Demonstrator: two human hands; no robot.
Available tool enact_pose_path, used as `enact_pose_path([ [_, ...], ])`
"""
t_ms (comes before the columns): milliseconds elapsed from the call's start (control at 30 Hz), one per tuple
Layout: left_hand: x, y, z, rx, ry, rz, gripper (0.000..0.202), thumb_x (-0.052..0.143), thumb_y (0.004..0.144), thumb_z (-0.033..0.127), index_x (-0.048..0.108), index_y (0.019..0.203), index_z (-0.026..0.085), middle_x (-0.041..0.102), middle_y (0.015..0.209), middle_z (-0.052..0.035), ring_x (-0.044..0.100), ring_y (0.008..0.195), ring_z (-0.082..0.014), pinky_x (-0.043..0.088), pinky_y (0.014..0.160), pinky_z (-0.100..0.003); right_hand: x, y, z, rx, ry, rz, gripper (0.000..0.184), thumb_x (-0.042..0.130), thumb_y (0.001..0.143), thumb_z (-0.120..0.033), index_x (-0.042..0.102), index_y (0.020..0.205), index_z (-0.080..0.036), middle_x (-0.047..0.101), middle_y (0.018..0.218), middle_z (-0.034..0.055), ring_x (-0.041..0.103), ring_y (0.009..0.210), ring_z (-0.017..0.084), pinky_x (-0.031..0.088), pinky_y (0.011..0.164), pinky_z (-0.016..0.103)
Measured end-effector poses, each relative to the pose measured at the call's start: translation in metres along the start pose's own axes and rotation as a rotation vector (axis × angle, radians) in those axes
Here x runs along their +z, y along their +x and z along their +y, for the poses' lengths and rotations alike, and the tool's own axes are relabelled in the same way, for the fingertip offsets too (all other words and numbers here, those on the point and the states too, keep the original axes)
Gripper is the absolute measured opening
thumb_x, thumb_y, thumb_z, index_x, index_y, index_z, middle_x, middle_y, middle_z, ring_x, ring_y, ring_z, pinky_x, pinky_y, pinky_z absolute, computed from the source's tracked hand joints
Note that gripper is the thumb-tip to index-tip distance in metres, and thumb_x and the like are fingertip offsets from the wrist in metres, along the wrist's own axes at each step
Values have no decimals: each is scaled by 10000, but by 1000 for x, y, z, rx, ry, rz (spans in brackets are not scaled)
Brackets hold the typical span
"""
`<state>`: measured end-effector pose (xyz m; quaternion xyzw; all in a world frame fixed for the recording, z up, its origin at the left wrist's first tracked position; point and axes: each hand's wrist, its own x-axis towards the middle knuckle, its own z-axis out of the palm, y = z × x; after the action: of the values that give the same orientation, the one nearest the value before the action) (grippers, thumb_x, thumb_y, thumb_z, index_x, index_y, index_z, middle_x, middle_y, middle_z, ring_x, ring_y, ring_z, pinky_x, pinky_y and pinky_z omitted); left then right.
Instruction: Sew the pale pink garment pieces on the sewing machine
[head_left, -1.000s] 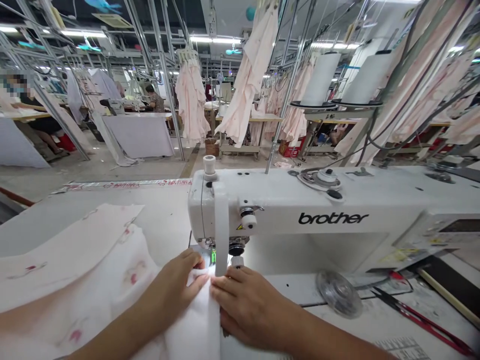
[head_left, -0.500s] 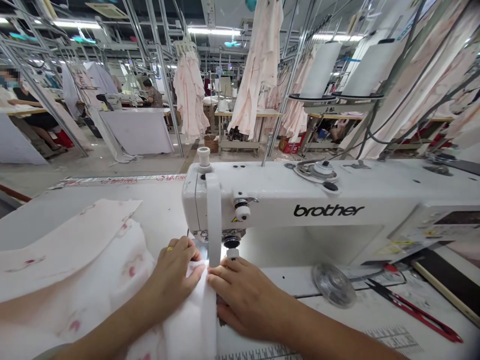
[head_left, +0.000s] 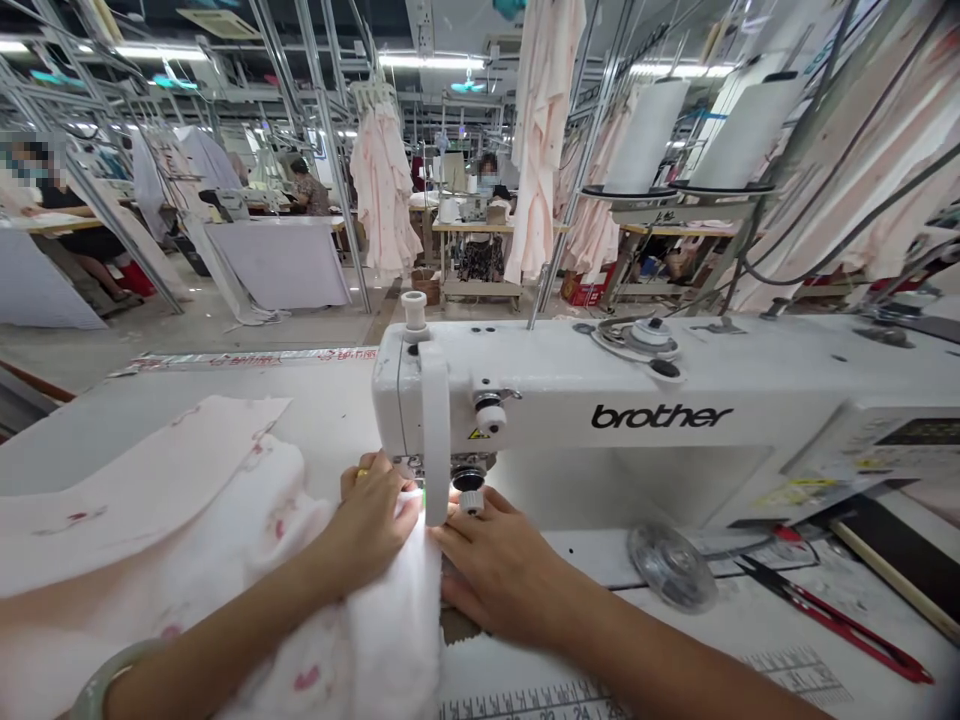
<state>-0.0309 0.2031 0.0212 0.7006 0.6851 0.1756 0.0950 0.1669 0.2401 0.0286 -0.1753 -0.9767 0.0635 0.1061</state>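
Pink fabric [head_left: 390,640], folded edge running toward needle, left hand [head_left: 371,525] and right hand [head_left: 495,575] pressing flat, grip released.

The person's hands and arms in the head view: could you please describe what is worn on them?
Both forearms are bare, with no sleeves or gloves in view. The left hand wears a gold-coloured ring on one finger, and a pale green, smooth bangle circles the left wrist at the bottom edge of the picture. The right hand shows no ring, watch or bracelet on the part that is visible.
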Motion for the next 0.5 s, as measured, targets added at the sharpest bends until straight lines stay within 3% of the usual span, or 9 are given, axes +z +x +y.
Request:
enact_pose_path([
  [267,1,2,0,-13,7,40,179,452,865,177,603,772,198,604,865,-64,575,968,-273,455,898,-468,2,-1,4,23,17,13,206,603,915,-354,562,1028,-187,613,999,44,472,1085,244,317,999,365],
  [500,-3,6,-8,6,-1,37,180,442,893,211,608,825,197,636,904,-77,593,979,-280,486,860,-457,0,-3,5,23,49,20,293,593,942,-427,546,1131,-207,570,1169,70,460,1116,231,330,1018,373],
])
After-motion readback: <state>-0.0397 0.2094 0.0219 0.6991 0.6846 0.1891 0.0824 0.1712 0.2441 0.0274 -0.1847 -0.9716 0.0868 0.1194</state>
